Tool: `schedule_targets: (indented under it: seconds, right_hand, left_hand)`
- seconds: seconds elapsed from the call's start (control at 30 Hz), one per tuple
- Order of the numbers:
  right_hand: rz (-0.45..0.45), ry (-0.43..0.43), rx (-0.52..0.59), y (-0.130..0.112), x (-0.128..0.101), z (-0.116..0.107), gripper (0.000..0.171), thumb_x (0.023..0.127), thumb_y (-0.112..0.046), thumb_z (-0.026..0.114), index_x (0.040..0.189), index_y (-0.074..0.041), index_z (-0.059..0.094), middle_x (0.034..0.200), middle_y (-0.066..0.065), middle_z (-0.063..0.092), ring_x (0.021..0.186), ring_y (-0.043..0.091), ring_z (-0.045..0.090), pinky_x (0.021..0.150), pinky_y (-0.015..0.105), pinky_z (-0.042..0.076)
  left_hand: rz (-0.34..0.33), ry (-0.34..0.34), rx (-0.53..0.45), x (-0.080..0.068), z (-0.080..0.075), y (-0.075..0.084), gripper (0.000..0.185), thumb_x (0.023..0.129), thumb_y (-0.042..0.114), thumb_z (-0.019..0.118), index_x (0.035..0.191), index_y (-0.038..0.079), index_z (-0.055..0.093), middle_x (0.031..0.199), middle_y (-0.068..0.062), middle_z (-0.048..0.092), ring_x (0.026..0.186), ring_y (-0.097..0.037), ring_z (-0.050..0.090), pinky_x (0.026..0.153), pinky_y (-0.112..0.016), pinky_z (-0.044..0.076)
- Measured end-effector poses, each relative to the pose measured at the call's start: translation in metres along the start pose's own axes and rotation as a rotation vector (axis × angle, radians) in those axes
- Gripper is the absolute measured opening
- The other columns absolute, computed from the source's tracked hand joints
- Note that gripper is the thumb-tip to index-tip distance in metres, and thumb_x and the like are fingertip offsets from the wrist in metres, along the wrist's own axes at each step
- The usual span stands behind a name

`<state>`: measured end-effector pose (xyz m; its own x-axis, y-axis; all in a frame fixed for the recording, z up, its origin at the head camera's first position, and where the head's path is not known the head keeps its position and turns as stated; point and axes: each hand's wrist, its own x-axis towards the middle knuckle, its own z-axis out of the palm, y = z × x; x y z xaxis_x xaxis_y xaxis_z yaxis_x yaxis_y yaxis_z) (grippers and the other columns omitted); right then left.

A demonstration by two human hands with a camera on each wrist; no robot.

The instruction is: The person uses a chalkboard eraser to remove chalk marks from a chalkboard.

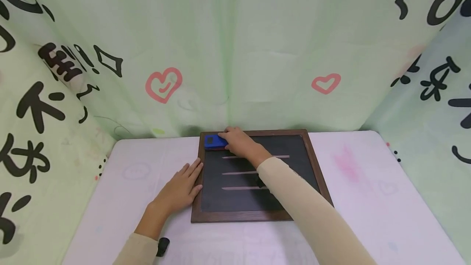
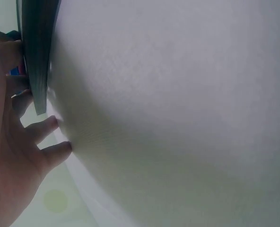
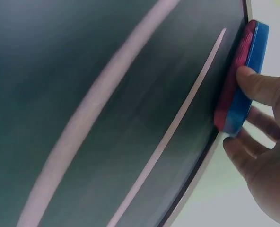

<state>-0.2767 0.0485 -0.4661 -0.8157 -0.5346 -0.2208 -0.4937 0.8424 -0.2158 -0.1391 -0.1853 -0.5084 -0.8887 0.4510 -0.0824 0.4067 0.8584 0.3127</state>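
A wood-framed blackboard (image 1: 239, 201) lies flat on the table, with three pale horizontal chalk lines (image 1: 239, 173) across it. My right hand (image 1: 243, 144) grips a blue board eraser (image 1: 214, 142) at the board's top left corner. In the right wrist view, thumb and fingers hold the eraser's blue back (image 3: 254, 52), and its red pad (image 3: 229, 97) faces the board. My left hand (image 1: 179, 191) rests at the left side of the frame, fingers extended. From the left wrist, the frame's edge (image 2: 38, 52) runs beside that hand, and fingertips touch the white tabletop. My right forearm hides part of the lines.
The white table (image 1: 368, 183) extends on both sides of the board. Pale green curtains (image 1: 268, 72) with black writing and red hearts hang behind and at both sides, close to the board's far edge. A small black object (image 1: 162, 247) is at the left wrist.
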Motion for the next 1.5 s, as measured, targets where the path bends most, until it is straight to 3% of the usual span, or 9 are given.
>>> schedule_targets:
  seconds: [0.3,0.57,0.8,1.5]
  right_hand:
    - [-0.023,-0.026,0.054,0.006,-0.004,0.000,0.059,0.101,-0.018,0.068,0.156,-0.017,0.048,0.155,0.013,0.048,0.141,0.034,0.046,0.117,0.046,0.044]
    - [0.010,-0.029,0.103,0.019,-0.014,-0.002,0.059,0.101,-0.019,0.069,0.156,-0.017,0.048,0.159,0.016,0.044,0.147,0.037,0.041,0.121,0.050,0.039]
    - [0.010,0.000,0.102,0.041,-0.030,-0.004,0.057,0.099,-0.017,0.071,0.153,-0.014,0.051,0.146,0.016,0.053,0.136,0.035,0.050,0.115,0.049,0.046]
    - [0.077,0.079,0.107,0.118,-0.093,-0.005,0.058,0.097,-0.016,0.073,0.151,-0.007,0.053,0.146,0.023,0.053,0.137,0.044,0.048,0.114,0.058,0.044]
  left_hand:
    - [-0.007,-0.005,0.005,0.002,0.001,0.000,0.066,0.108,0.033,0.052,0.164,0.006,0.028,0.172,-0.010,0.023,0.153,-0.046,0.030,0.119,-0.066,0.035]
    - [-0.009,0.002,-0.010,0.002,0.000,0.002,0.067,0.108,0.033,0.053,0.164,0.006,0.028,0.172,-0.011,0.023,0.154,-0.046,0.029,0.119,-0.066,0.034]
    - [-0.008,0.014,-0.006,0.000,-0.001,0.001,0.066,0.107,0.031,0.054,0.163,0.006,0.030,0.172,-0.011,0.024,0.153,-0.046,0.030,0.119,-0.066,0.035]
    - [-0.004,0.003,0.007,0.002,0.000,0.001,0.067,0.108,0.033,0.053,0.163,0.006,0.029,0.172,-0.011,0.023,0.153,-0.046,0.031,0.119,-0.066,0.035]
